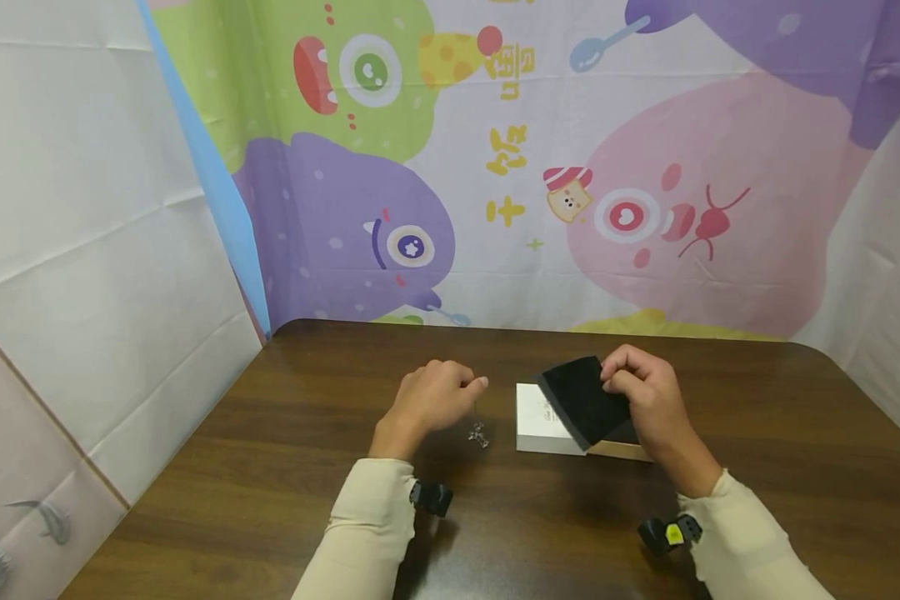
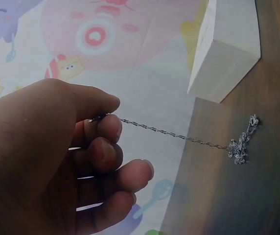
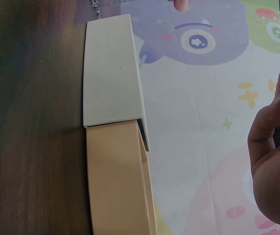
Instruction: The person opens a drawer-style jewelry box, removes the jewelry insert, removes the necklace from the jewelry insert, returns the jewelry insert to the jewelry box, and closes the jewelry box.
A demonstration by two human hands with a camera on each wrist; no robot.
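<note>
My left hand [image 1: 433, 398] pinches a thin silver chain [image 2: 167, 132] between thumb and forefinger. From there the chain hangs to a tangled bunch of links [image 1: 478, 434] just above or on the table; I cannot tell which. My right hand [image 1: 648, 404] pinches a flat black pad [image 1: 579, 402] with a greyish edge by one side, holding it tilted over a box. That box has a white outer sleeve [image 1: 543, 433] and a tan drawer [image 3: 115, 181] sliding out toward the right. The pad hides part of the box from the head view.
The box stands on a brown wooden table [image 1: 270, 467], right of the chain. A cartoon-print curtain [image 1: 495, 283] hangs behind the table's far edge, and pale cloth walls [image 1: 105, 208] close in the sides. A black strap device [image 1: 431, 497] sits on each wrist.
</note>
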